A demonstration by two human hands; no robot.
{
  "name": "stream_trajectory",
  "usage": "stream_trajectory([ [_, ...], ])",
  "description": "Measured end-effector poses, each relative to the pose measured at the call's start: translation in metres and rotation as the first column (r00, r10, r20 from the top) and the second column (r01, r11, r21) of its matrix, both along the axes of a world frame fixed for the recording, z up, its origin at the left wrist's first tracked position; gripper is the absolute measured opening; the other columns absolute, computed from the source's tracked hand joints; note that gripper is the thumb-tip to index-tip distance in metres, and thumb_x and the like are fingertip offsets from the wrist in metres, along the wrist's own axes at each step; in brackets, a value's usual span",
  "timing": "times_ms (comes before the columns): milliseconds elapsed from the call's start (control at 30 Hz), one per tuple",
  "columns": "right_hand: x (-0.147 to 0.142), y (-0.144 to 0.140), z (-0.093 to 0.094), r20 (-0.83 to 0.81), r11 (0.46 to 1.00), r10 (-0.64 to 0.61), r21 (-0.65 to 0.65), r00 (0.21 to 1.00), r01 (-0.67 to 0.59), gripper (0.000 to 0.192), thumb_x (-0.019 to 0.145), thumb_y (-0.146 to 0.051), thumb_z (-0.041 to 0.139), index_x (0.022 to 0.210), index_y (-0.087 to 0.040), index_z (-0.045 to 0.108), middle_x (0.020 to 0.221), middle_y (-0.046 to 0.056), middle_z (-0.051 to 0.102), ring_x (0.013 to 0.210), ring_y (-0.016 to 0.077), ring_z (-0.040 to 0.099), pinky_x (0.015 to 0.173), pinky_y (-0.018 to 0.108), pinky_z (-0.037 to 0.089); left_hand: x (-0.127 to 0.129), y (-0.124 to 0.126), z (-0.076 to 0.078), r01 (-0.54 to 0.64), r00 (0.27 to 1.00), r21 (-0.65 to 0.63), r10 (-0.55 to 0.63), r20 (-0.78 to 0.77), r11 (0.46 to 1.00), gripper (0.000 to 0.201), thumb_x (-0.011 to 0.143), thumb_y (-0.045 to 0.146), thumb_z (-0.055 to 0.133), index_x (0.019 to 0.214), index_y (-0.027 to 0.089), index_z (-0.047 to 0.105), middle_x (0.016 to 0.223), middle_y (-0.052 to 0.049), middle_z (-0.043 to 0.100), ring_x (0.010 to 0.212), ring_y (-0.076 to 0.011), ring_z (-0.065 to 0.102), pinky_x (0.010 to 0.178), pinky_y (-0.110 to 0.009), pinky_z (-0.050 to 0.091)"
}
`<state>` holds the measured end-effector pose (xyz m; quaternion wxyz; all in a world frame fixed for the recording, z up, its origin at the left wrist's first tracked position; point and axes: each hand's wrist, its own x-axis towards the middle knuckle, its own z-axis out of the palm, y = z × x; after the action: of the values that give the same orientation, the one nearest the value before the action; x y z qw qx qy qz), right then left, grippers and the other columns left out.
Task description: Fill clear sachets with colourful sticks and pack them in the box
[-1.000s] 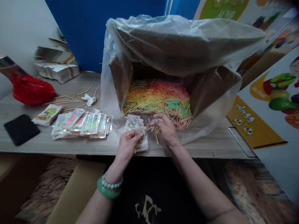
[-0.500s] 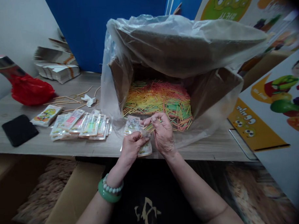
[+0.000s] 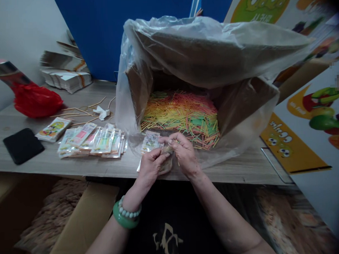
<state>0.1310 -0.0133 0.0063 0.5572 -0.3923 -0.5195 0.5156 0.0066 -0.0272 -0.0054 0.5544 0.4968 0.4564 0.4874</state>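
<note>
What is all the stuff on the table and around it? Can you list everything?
cardboard box: one, brown, on the table, lying open toward the person
plastic liner: one, clear, draped over the box
sticks: a big heap, red, yellow, green, orange, inside the box
filled packets: a fanned row, clear with colours, left of the box
small packet: one, printed, at the hands
red bag: one, far left
black pad: one, left table edge
paper stacks: several, white, back left
table: one, grey wood
left hand: pinching the small packet
right hand: grip on a few sticks at the packet
</note>
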Motion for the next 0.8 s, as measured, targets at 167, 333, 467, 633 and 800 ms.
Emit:
stream_trajectory([
  [167, 0.01, 0.002, 0.002, 0.303, 0.991, 0.104, 0.044, 0.947, -0.123, 0.023, 0.092, -0.043, 0.053, 0.097, -0.024, 0.066, 0.125, 0.005, 0.066, 0.124, 0.0228, 0.057, 0.109, 0.041, 0.04, -0.004, 0.007, -0.007, -0.009, 0.983, -0.07, 0.022, 0.182, 0.997, 0.026, 0.077, 0.043, 0.074, 0.079, 0.016, 0.074, 0.07, 0.0, 0.062, 0.065, -0.0129, 0.051, 0.061, -0.023, 0.04],
  [333, 0.019, 0.001, -0.002, 0.482, 0.994, 0.089, 0.016, 0.871, -0.111, 0.032, 0.091, -0.041, 0.052, 0.112, -0.022, 0.065, 0.116, 0.006, 0.068, 0.11, 0.0223, 0.061, 0.096, 0.036, 0.045, -0.013, 0.015, -0.015, -0.033, 0.901, -0.133, 0.087, 0.425, 0.991, 0.031, 0.073, 0.043, 0.079, 0.086, 0.015, 0.076, 0.076, -0.003, 0.068, 0.069, -0.013, 0.058, 0.066, -0.024, 0.047],
  [467, 0.015, 0.002, -0.014, 0.515, 0.999, 0.048, -0.025, 0.856, -0.041, 0.023, 0.083, -0.035, 0.055, 0.067, -0.019, 0.057, 0.069, -0.001, 0.057, 0.069, 0.0152, 0.053, 0.066, 0.026, 0.04, -0.017, 0.013, -0.011, 0.001, 0.904, -0.105, 0.044, 0.426, 0.995, 0.031, 0.077, 0.043, 0.077, 0.091, 0.016, 0.076, 0.081, -0.004, 0.07, 0.075, -0.0148, 0.061, 0.071, -0.025, 0.049],
  [633, 0.007, -0.001, -0.013, 0.546, 0.995, 0.002, 0.081, 0.838, -0.055, 0.023, 0.077, -0.029, 0.055, 0.058, -0.019, 0.047, 0.064, -0.001, 0.048, 0.067, 0.0141, 0.046, 0.064, 0.026, 0.032, -0.016, 0.006, -0.001, -0.022, 0.939, -0.096, 0.053, 0.339, 0.995, 0.027, 0.071, 0.04, 0.08, 0.083, 0.015, 0.078, 0.08, -0.004, 0.07, 0.075, -0.0152, 0.06, 0.074, -0.028, 0.047],
  [800, 0.0, -0.003, -0.015, 0.507, 0.989, 0.136, -0.018, 0.851, -0.148, 0.017, 0.077, -0.033, 0.054, 0.066, -0.02, 0.055, 0.067, -0.001, 0.054, 0.069, 0.0157, 0.051, 0.066, 0.027, 0.035, -0.035, 0.009, 0.01, -0.126, 0.968, 0.081, 0.105, 0.228, 0.989, 0.019, 0.07, 0.035, 0.079, 0.07, 0.016, 0.078, 0.088, -0.007, 0.07, 0.089, -0.0185, 0.061, 0.083, -0.03, 0.048],
])
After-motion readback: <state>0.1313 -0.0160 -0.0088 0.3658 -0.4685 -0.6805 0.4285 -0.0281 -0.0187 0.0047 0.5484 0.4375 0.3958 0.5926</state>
